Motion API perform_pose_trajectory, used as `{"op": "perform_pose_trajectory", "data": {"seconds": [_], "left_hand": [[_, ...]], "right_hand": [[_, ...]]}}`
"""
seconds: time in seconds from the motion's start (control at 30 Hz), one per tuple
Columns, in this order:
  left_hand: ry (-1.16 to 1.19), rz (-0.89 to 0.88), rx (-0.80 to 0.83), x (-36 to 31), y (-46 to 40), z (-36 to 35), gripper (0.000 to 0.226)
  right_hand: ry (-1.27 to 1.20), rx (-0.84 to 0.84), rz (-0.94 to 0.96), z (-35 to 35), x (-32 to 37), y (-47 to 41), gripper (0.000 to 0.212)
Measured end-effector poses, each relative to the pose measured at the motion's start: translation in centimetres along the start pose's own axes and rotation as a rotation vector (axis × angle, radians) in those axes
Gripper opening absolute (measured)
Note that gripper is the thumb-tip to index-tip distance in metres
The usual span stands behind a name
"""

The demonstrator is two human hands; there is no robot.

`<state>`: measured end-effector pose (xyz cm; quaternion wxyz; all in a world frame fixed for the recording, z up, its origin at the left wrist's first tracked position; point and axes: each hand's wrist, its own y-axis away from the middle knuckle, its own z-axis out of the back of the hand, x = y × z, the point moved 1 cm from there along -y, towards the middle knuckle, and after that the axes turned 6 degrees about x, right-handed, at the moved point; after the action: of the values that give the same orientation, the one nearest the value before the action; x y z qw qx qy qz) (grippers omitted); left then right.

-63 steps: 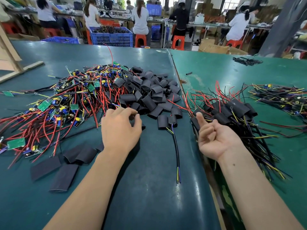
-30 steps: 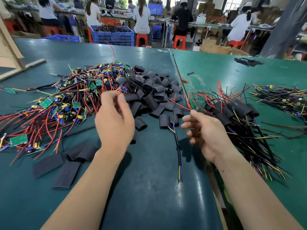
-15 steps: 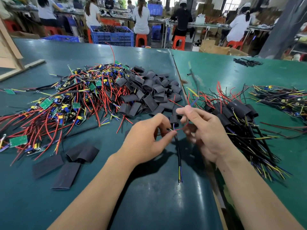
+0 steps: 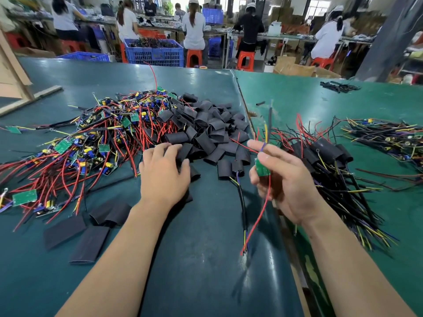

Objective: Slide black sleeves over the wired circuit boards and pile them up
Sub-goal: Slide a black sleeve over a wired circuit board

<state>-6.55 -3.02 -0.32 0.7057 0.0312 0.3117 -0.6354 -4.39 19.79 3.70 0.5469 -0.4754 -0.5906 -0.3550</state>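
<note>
My right hand [image 4: 288,181] holds a small green circuit board [image 4: 262,168] upright above the table; a black cable rises from it and a red wire hangs down below it. My left hand [image 4: 163,172] lies palm down at the near edge of the heap of black sleeves [image 4: 206,131], its fingertips on the sleeves; what its fingers hold is hidden. A tangle of bare boards with red wires [image 4: 87,143] spreads to the left. The pile of sleeved boards [image 4: 329,156] lies to the right of my right hand.
Several flat black sleeves [image 4: 87,227] lie near the left forearm. A sleeved board with a long black cable [image 4: 238,179] lies between my hands. Another wire bundle [image 4: 389,138] sits far right. People work at benches behind the green table [image 4: 206,259].
My left hand passed a wired board to my right hand, then moved back left onto the sleeve heap. My right hand now lifts that board with its cable pointing up.
</note>
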Motion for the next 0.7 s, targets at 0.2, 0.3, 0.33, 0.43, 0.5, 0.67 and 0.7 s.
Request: {"op": "perform_pose_trajectory", "data": {"seconds": [0.2, 0.3, 0.33, 0.43, 0.5, 0.67, 0.7], "left_hand": [[0.080, 0.050, 0.095, 0.28, -0.18, -0.44, 0.041], [0.064, 0.052, 0.076, 0.52, -0.29, -0.52, 0.035], [0.063, 0.050, 0.060, 0.52, -0.31, -0.48, 0.033], [0.073, 0.063, 0.058, 0.41, -0.37, -0.48, 0.029], [0.048, 0.066, 0.089, 0.41, -0.52, -0.71, 0.026], [0.088, 0.079, 0.042, 0.36, -0.62, -0.40, 0.014], [0.108, 0.090, 0.019, 0.24, -0.55, -0.17, 0.013]], "right_hand": [[0.194, 0.084, -0.119, -0.58, -0.32, 0.08, 0.036], [0.150, 0.071, -0.150, -0.58, -0.57, -0.15, 0.038], [0.128, 0.066, -0.156, -0.50, -0.58, -0.24, 0.040], [0.101, 0.075, -0.169, -0.37, -0.58, -0.36, 0.041], [0.092, 0.071, -0.179, -0.40, -0.64, -0.40, 0.039], [-0.117, 0.070, -0.194, -0.22, -0.11, -0.48, 0.037], [-0.184, 0.089, -0.179, -0.06, 0.12, -0.40, 0.037]]}}
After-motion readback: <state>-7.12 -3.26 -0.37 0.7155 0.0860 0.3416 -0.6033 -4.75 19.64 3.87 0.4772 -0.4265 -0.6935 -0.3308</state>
